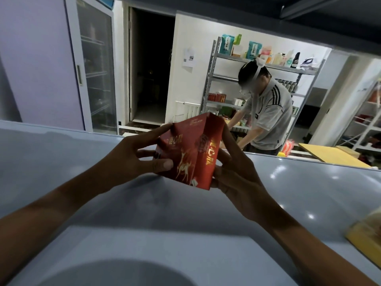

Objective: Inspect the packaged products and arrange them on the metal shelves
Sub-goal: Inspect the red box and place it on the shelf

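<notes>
Mid-frame, my left hand (132,153) and right hand (233,168) clamp fingers on the red gold-printed carton (191,153), inspecting; shelving comes next.

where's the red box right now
In the head view the red box sits mid-frame, held tilted above the glossy grey counter between the left hand and right hand.

A big shiny grey shelf (288,182) stretched across the front. A yellow packet (365,234) lay on it by the right edge. Far back stood tall metal shelves (212,83) with bags, bottles and red boxes (216,97) on them.
</notes>
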